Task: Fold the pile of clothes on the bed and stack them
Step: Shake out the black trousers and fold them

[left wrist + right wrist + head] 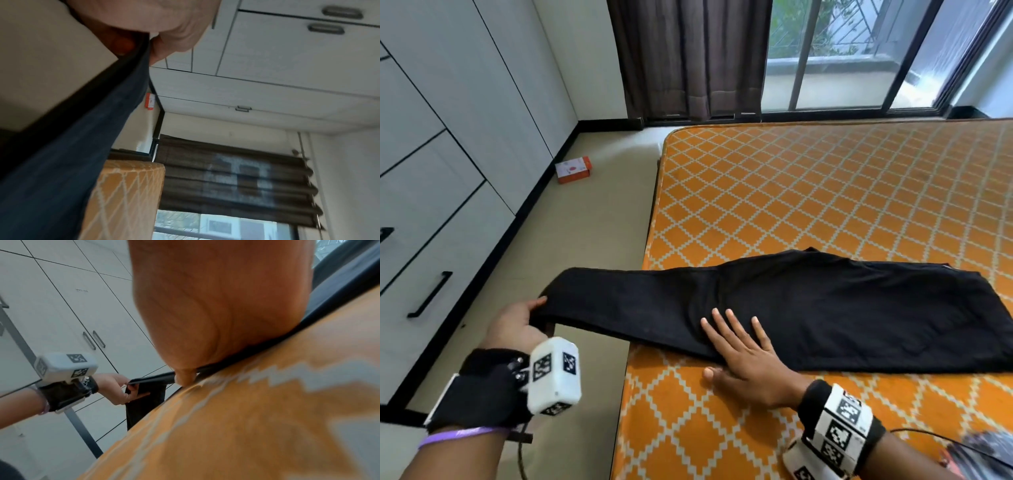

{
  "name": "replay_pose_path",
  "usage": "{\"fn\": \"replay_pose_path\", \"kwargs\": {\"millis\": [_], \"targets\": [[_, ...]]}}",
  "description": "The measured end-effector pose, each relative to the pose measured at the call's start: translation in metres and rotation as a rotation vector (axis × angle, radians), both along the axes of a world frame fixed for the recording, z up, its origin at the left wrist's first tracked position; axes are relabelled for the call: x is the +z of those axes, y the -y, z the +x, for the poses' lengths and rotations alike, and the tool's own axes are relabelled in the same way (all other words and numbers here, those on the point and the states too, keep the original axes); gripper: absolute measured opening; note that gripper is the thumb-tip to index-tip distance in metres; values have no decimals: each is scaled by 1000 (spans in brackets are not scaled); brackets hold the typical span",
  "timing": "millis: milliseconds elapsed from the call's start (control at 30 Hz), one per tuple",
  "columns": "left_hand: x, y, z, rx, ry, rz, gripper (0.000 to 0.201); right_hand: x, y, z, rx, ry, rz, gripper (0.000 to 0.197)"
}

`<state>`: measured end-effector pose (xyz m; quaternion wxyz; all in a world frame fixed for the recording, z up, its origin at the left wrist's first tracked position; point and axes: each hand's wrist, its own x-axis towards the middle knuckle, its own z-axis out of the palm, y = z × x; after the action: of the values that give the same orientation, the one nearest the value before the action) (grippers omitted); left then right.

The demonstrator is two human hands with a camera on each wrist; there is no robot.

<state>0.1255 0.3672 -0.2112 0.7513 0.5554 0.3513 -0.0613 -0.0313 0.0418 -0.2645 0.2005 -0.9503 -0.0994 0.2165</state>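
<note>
While the left hand (517, 325) pinches the leg end of the long black fabric trousers (808, 308), thumb on top and fingers curled underneath, that end is held out in the air past the edge of the bed. The right hand (746, 356) lies flat with its fingers straight and spread, pressing the trousers down about midway along their near edge, with the thumb on the bed cover itself. From there the garment runs to the right across the orange bed with its pale diamond pattern (825, 192), lying smooth and already doubled lengthwise, one leg on the other as far as I can judge.

My reading is that the task is at an early fold of this one garment: the long fold looks done, the cross folds are not, and no finished stack shows anywhere in view.

The pile named in the task is out of frame, save perhaps a blurred dark heap (986, 448) at the lower right corner, which I cannot identify. The waist end of the trousers is cut off at the right edge. Both wrist views are soft and mostly filled by palm.
</note>
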Motion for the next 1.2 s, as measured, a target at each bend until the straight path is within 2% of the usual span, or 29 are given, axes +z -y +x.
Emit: {"fn": "replay_pose_path", "kwargs": {"millis": [33, 100, 133, 167, 233, 367, 467, 567, 600, 700, 767, 833, 900, 933, 967, 1000, 1067, 1133, 1200], "targets": [[2, 0, 1, 81, 67, 25, 11, -2, -3, -1, -63, 18, -2, 92], [5, -4, 4, 283, 175, 171, 53, -3, -6, 3, -227, 10, 38, 97], [10, -2, 1, 367, 236, 244, 66, -3, -7, 6, -294, 2, 58, 98], [16, 1, -5, 438, 333, 319, 70, -2, -6, 9, -334, -1, 61, 99], [31, 14, -19, 454, 524, 456, 71, -3, -6, 13, -325, 4, 33, 97], [53, 37, -30, 329, 849, 604, 70, -1, -30, 14, -125, 26, -3, 92], [66, 59, -36, 179, 964, 721, 68, 6, -58, 9, 55, 4, 93, 92], [74, 83, -47, 19, 1120, 857, 62, 19, -55, 7, 93, -83, 420, 76], [77, 93, -52, -13, 1179, 916, 59, 26, -47, 7, 7, -102, 581, 75], [72, 139, -72, -176, 1302, 1112, 61, 54, -3, 6, -484, -69, 958, 73], [58, 181, -93, -541, 1356, 1249, 62, 73, 37, 2, -783, -57, 1175, 72], [37, 219, -119, -1062, 1424, 1453, 63, 89, 77, -9, -1049, -15, 1436, 75], [20, 239, -141, -1612, 1299, 1541, 61, 98, 101, -27, -1268, 42, 1555, 69], [15, 242, -148, -1811, 1194, 1516, 56, 99, 108, -36, -1329, 39, 1590, 63], [11, 242, -150, -1931, 1123, 1475, 52, 98, 113, -43, -1360, 19, 1633, 60], [7, 239, -149, -1967, 1066, 1449, 51, 96, 116, -47, -1378, 6, 1655, 58], [5, 231, -142, -1847, 1015, 1459, 56, 91, 127, -48, -1415, 5, 1621, 58], [3, 220, -131, -1680, 947, 1522, 68, 91, 138, -46, -1484, -7, 1509, 58], [-5, 203, -122, -1643, 776, 1596, 82, 89, 150, -43, -1494, 14, 1379, 54]]}}
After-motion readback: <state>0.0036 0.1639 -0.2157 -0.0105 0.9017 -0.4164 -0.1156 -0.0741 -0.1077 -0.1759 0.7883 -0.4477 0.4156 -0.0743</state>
